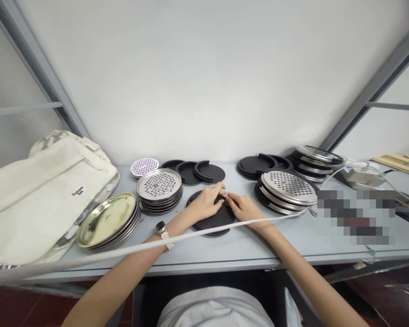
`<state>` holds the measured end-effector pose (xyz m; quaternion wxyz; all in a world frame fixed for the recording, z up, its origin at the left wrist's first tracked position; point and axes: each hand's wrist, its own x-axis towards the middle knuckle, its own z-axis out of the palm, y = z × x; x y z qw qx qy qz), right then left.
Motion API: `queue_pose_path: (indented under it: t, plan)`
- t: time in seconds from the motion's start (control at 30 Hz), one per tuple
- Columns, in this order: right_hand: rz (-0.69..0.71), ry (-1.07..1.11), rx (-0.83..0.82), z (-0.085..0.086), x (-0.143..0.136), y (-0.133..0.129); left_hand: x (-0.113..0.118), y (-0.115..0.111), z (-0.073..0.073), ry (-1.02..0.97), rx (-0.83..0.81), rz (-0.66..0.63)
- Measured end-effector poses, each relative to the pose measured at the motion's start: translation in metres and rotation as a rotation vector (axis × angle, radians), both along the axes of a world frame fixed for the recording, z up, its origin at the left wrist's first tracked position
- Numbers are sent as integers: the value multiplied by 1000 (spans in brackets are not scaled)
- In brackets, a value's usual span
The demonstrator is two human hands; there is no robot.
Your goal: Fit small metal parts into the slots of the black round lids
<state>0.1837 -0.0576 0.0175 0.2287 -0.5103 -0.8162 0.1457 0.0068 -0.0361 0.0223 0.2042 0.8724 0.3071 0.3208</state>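
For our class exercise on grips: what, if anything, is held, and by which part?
The left hand and right hand have fingertips at the far right edge of the black disc; whether they grip its rim or something small cannot be told.

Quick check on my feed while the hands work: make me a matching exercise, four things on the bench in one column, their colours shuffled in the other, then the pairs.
Things
1. Bag
2. Round disc beneath the left hand
3. Uppermost tray beside the bag
4. Perforated plate just right of the right hand

Colours
A. Silver
B. Black
C. Gold
D. Cream

Right pairs
1-D
2-B
3-C
4-A
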Motion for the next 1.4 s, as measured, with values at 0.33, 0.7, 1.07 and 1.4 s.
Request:
queue_pose_path:
  t: [0.33, 0.7, 1.07, 1.4]
  plan:
    - [-82, -156, 53, -4, 2, 1, 1, -8, 3, 91, 85, 38]
    - [-57, -156, 75, -6, 4, 2, 1, -11, 5, 155, 162, 66]
    - [-58, -126, 59, -8, 3, 5, 0, -13, 5, 160, 161, 86]
    - [-46, -75, 58, -11, 2, 11, 0, -12, 4, 164, 139, 111]
